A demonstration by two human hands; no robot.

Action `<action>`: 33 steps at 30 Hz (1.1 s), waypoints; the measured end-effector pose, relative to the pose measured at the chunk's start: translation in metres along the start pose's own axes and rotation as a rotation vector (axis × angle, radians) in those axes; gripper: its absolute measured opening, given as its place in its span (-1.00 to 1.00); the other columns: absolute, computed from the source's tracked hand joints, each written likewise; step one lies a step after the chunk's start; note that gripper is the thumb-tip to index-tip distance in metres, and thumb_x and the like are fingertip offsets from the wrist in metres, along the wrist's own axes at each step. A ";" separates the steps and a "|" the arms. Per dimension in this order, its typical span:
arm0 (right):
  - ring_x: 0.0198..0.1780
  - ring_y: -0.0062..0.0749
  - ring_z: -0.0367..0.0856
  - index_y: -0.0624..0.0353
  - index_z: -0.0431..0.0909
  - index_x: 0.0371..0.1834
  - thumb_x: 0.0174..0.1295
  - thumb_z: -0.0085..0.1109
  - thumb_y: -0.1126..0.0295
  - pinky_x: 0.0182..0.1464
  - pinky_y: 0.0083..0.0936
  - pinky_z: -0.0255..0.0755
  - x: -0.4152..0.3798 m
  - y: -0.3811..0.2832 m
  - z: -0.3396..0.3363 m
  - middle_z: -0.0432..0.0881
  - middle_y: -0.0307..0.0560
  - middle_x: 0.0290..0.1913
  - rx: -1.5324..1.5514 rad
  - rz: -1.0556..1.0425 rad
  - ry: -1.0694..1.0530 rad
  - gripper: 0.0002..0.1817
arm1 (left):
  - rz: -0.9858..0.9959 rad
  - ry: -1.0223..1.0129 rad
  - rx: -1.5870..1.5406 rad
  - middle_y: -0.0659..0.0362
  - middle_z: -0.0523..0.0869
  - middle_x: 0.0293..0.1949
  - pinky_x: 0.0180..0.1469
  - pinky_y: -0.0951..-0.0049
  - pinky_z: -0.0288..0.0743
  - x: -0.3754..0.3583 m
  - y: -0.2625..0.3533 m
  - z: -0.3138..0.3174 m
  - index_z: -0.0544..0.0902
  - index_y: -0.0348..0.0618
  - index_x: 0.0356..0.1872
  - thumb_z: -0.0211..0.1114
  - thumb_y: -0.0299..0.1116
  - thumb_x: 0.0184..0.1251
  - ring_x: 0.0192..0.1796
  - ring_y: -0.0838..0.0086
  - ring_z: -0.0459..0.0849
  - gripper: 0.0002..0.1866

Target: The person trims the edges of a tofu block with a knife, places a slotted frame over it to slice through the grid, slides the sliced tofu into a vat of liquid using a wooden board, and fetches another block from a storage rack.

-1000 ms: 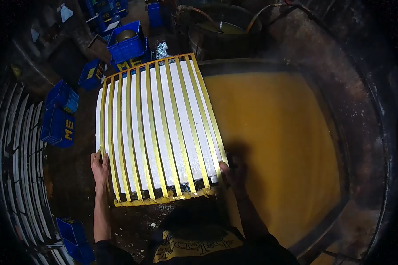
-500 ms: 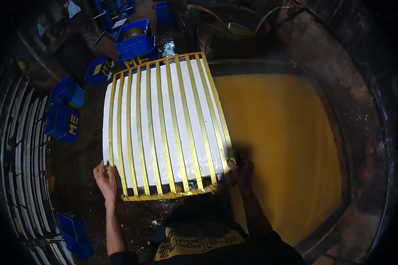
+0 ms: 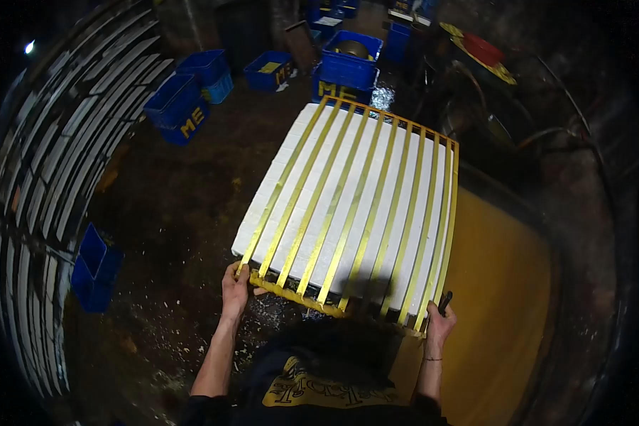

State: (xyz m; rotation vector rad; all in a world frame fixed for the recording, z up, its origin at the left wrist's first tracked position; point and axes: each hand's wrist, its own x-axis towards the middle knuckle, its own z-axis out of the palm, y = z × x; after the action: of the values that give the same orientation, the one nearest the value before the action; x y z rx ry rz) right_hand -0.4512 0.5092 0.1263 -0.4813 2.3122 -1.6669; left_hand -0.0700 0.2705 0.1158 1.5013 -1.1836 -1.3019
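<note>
That yellow slatted rack (image 3: 361, 248) juts forward of the person, near the vat of yellowish liquid (image 3: 500, 284). Left hand (image 3: 235, 287) and right hand (image 3: 440, 326) each clasp a near corner — sensible, since the frame looks stiff. The white slab (image 3: 273, 186) seems weighty, perhaps slick and crumbly — I'd avoid gripping that.

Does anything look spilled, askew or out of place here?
Pale flecks litter the dark floor near the left hand, looking like spilled scraps. The white slab also juts past the leftmost yellow slat, so it seems off-centre.
</note>
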 end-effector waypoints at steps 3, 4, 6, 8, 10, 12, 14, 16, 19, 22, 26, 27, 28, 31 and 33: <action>-0.36 -0.66 0.43 0.35 0.67 -0.31 0.10 0.28 0.47 -0.26 -0.61 0.32 0.001 -0.006 -0.006 0.58 -0.37 -0.40 -0.096 0.090 -0.028 -0.84 | -0.047 -0.006 -0.046 0.19 0.65 -0.17 -0.03 0.53 0.43 -0.005 0.011 0.003 0.57 -0.33 0.06 0.16 -0.31 0.51 -0.13 0.55 0.55 -0.71; -0.37 -0.65 0.40 0.37 0.68 -0.27 0.10 0.30 0.46 -0.26 -0.60 0.32 0.001 -0.005 -0.005 0.54 -0.37 -0.44 -0.066 0.076 -0.041 -0.81 | -0.063 -0.012 -0.073 0.19 0.64 -0.16 -0.02 0.53 0.42 -0.005 0.013 0.003 0.56 -0.33 0.06 0.15 -0.33 0.50 -0.13 0.56 0.54 -0.71; -0.39 -0.64 0.36 0.39 0.68 -0.23 0.10 0.32 0.45 -0.27 -0.59 0.31 0.000 -0.006 -0.005 0.49 -0.37 -0.47 -0.040 0.066 -0.056 -0.78 | -0.061 -0.017 -0.088 0.19 0.64 -0.15 -0.01 0.53 0.42 -0.007 0.015 0.003 0.56 -0.32 0.07 0.15 -0.33 0.50 -0.12 0.56 0.54 -0.71; -0.36 -0.65 0.39 0.38 0.69 -0.18 0.11 0.28 0.47 -0.25 -0.58 0.32 -0.001 -0.009 -0.002 0.53 -0.36 -0.43 0.023 0.048 -0.051 -0.76 | -0.055 -0.024 -0.096 0.18 0.64 -0.14 0.00 0.53 0.41 -0.009 0.021 0.005 0.56 -0.32 0.08 0.15 -0.33 0.50 -0.12 0.56 0.54 -0.71; -0.31 -0.63 0.45 0.37 0.69 -0.10 0.14 0.28 0.45 -0.18 -0.59 0.35 -0.003 -0.015 0.000 0.60 -0.31 -0.35 0.016 0.057 -0.055 -0.72 | -0.094 -0.023 -0.143 0.18 0.64 -0.14 0.02 0.52 0.42 -0.013 0.030 0.007 0.56 -0.31 0.09 0.15 -0.32 0.50 -0.10 0.55 0.54 -0.70; -0.26 -0.62 0.51 0.36 0.69 -0.02 0.16 0.29 0.44 -0.11 -0.61 0.38 -0.006 -0.015 -0.001 0.66 -0.27 -0.28 0.007 0.065 -0.062 -0.67 | -0.081 -0.039 -0.139 0.19 0.64 -0.14 0.04 0.52 0.41 -0.006 0.017 0.003 0.55 -0.31 0.10 0.16 -0.33 0.50 -0.08 0.55 0.55 -0.70; -0.41 -0.66 0.48 0.30 0.68 0.00 0.25 0.31 0.31 -0.31 -0.64 0.37 -0.001 -0.005 -0.002 0.61 -0.31 -0.40 -0.189 0.008 0.083 -0.66 | -0.071 -0.052 -0.136 0.19 0.65 -0.15 0.06 0.51 0.41 -0.005 0.013 -0.001 0.54 -0.31 0.12 0.16 -0.33 0.49 -0.07 0.54 0.56 -0.69; -0.58 -0.72 0.35 0.25 0.68 -0.01 0.34 0.25 0.21 -0.55 -0.66 0.23 0.024 0.048 -0.041 0.46 -0.40 -0.54 -0.054 0.001 0.195 -0.66 | -0.012 -0.045 -0.059 0.13 0.61 -0.14 0.00 0.46 0.48 -0.004 0.016 -0.005 0.50 -0.34 0.14 0.17 -0.37 0.49 -0.11 0.48 0.57 -0.68; -0.48 -0.63 0.46 0.28 0.67 -0.09 0.47 0.00 0.18 -0.32 -0.65 0.38 -0.009 -0.098 -0.058 0.54 -0.27 -0.46 0.180 -0.064 0.249 -0.63 | 0.344 0.299 0.358 0.06 0.56 -0.05 0.13 0.37 0.41 -0.009 0.030 -0.006 0.49 -0.35 0.13 0.22 -0.38 0.44 0.00 0.37 0.54 -0.66; -0.46 -0.53 0.52 0.33 0.64 -0.05 0.50 -0.10 0.18 -0.20 -0.53 0.44 -0.049 -0.154 -0.055 0.62 -0.17 -0.43 0.094 -0.040 0.200 -0.58 | 0.534 0.095 0.338 0.02 0.52 0.01 0.18 0.32 0.38 -0.029 0.075 0.025 0.48 -0.37 0.11 0.26 -0.39 0.39 0.07 0.24 0.53 -0.64; -0.38 -0.51 0.64 0.37 0.60 -0.04 0.49 -0.06 0.26 -0.28 -0.58 0.49 -0.105 -0.120 -0.032 0.70 -0.04 -0.29 -0.026 0.241 -0.156 -0.64 | 0.400 -0.803 0.225 0.00 0.59 0.03 0.15 0.36 0.44 -0.090 0.110 0.088 0.50 -0.29 0.18 0.27 -0.47 0.36 0.05 0.27 0.58 -0.61; -0.24 -0.49 0.67 0.33 0.62 -0.05 0.48 -0.06 0.34 -0.20 -0.56 0.52 -0.117 -0.098 -0.019 0.72 -0.03 -0.19 0.328 0.317 -0.166 -0.69 | 0.472 -0.982 0.286 0.00 0.61 0.02 0.14 0.39 0.45 -0.101 0.116 0.097 0.51 -0.28 0.18 0.27 -0.47 0.36 0.03 0.29 0.59 -0.62; -0.13 -0.45 0.67 0.33 0.62 0.00 0.44 -0.02 0.43 -0.10 -0.50 0.57 -0.123 -0.132 -0.012 0.72 0.00 -0.10 0.532 0.414 -0.317 -0.74 | 0.386 -1.155 0.125 0.02 0.67 -0.08 0.04 0.41 0.52 -0.102 0.100 0.107 0.56 -0.31 0.09 0.26 -0.47 0.38 -0.04 0.38 0.65 -0.71; -0.05 -0.39 0.66 0.32 0.61 0.06 0.38 0.04 0.48 -0.04 -0.47 0.58 -0.124 -0.137 -0.014 0.69 0.01 -0.04 0.278 0.167 -0.473 -0.73 | -0.016 -1.365 0.320 0.05 0.71 -0.20 -0.12 0.41 0.58 -0.095 0.104 0.125 0.60 -0.32 -0.04 0.29 -0.46 0.38 -0.15 0.47 0.69 -0.80; 0.00 -0.37 0.63 0.31 0.62 0.07 0.33 0.11 0.52 -0.01 -0.50 0.54 -0.109 -0.144 -0.020 0.67 -0.01 0.00 0.276 0.243 -0.498 -0.72 | 0.078 -1.375 0.254 0.10 0.71 -0.31 -0.27 0.38 0.57 -0.085 0.095 0.143 0.61 -0.32 -0.13 0.29 -0.46 0.39 -0.25 0.55 0.68 -0.85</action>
State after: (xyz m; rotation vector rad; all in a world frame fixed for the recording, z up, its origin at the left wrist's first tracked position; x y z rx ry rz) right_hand -0.3423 0.5293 0.2705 -0.4689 1.6850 -1.5078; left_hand -0.2273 0.3311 0.2066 0.5121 -2.2381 -2.2586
